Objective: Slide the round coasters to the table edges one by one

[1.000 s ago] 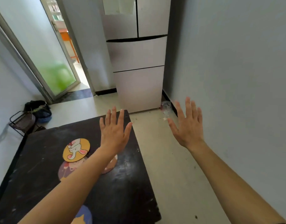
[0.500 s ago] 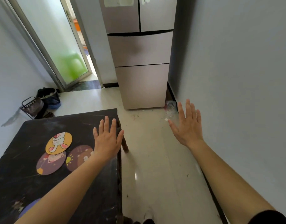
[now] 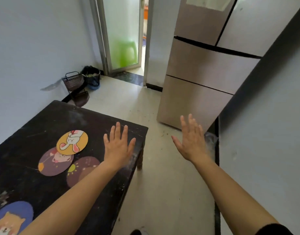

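Note:
A dark table (image 3: 61,119) fills the lower left. Near its middle a yellow rabbit coaster (image 3: 72,142) overlaps a purple pig coaster (image 3: 55,163). Beside them lies a brown coaster with a yellow sun (image 3: 83,170), partly hidden by my left forearm. A blue coaster with an orange animal (image 3: 11,217) sits at the near left edge, cut off by the frame. My left hand (image 3: 118,146) hovers flat with fingers spread over the table's far right corner, holding nothing. My right hand (image 3: 191,139) is open over the floor, right of the table.
A tall fridge (image 3: 205,68) stands ahead at the right against a grey wall (image 3: 264,133). A frosted glass door (image 3: 122,34) is ahead. Black wire baskets (image 3: 73,80) and a dark bin (image 3: 91,77) sit on the floor by the left wall.
The view has swung left, so the table and coasters now sit further right in the frame. Both hands stay open and spread, the left still over the table's far right corner.

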`<state>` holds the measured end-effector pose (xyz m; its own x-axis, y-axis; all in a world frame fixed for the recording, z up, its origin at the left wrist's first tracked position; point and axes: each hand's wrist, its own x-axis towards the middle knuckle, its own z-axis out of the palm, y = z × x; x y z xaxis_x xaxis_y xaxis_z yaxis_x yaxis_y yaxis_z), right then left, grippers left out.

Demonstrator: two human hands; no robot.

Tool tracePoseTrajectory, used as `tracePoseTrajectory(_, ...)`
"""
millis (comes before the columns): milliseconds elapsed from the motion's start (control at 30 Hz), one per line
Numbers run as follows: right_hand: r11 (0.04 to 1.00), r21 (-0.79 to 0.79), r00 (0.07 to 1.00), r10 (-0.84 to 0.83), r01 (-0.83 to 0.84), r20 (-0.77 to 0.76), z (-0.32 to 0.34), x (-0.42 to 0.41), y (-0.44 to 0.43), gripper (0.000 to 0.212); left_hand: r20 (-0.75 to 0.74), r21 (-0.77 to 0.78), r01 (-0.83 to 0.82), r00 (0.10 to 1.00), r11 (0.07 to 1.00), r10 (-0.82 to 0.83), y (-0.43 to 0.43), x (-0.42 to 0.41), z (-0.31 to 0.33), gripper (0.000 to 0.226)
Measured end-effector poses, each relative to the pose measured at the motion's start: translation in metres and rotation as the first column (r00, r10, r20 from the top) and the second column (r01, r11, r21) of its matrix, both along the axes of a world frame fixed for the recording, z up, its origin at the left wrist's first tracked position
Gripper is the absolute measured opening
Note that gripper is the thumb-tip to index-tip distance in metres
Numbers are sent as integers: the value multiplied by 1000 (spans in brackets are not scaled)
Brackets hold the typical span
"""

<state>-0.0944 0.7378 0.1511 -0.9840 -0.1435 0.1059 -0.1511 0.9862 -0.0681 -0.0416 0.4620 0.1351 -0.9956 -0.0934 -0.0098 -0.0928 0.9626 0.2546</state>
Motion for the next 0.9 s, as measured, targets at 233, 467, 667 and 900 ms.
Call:
tracePoseTrajectory(233, 955, -43, 952, 297, -295, 71, 0, -86, -130, 82, 26, 25, -342, 940, 939, 341, -79, 3, -12, 70)
tracePoseTrajectory(467, 804, -133, 774, 595, -580, 217, -36, -119, -256, 81, 193, 66, -712, 696, 699, 691, -130, 50, -57, 67)
tracePoseTrajectory(667, 641, -198, 544, 747, -741, 383, -102, -117, -319, 79, 451, 140, -943, 332, 302, 829, -123, 72, -101, 68)
tracePoseTrajectory(900, 657, -424, 264, 687, -623, 677, -177, -96, -340, 78, 595, 350, -922, 80, -168, 800, -109, 64, -157, 68)
